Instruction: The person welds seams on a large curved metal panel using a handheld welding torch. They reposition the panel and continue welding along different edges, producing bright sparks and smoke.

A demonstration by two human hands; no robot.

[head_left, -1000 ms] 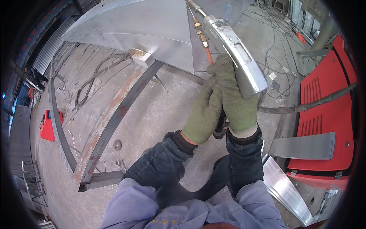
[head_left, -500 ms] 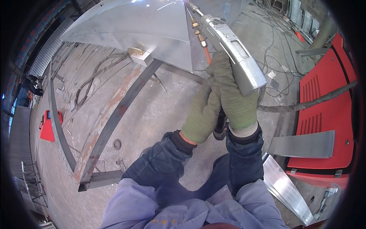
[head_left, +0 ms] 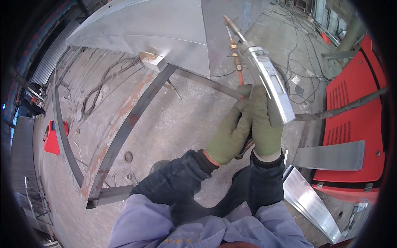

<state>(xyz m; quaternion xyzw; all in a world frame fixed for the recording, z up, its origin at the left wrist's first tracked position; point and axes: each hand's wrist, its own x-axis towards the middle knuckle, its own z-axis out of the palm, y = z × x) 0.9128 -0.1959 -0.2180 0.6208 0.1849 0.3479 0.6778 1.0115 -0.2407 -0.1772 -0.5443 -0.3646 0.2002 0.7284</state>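
Observation:
Both hands wear green work gloves and are closed together around the handle of a silver handheld welding gun (head_left: 271, 79). My right hand (head_left: 266, 128) wraps the grip just behind the gun's body. My left hand (head_left: 228, 138) presses against it from the left side; the handle itself is mostly hidden by the gloves. A brass wire-feed tube with an orange hose (head_left: 240, 78) runs along the gun's left. The nozzle points up and left, apart from the grey sheet-metal piece (head_left: 165, 25), to the right of its upright corner edge. No sparks show at the tip.
A rusty steel frame (head_left: 128, 124) stands at left under the sheet metal. At right is a red machine cabinet (head_left: 351, 111) with a dark hose (head_left: 331, 113); metal strips (head_left: 310, 202) lie by it. Cables (head_left: 306, 53) trail over the far floor. A small red box (head_left: 51, 140) sits far left.
The welding gun has moved right and back toward me, its tip coming away from the sheet metal's corner edge. The bright light and sparks at the tip are gone. Both hands keep their grip.

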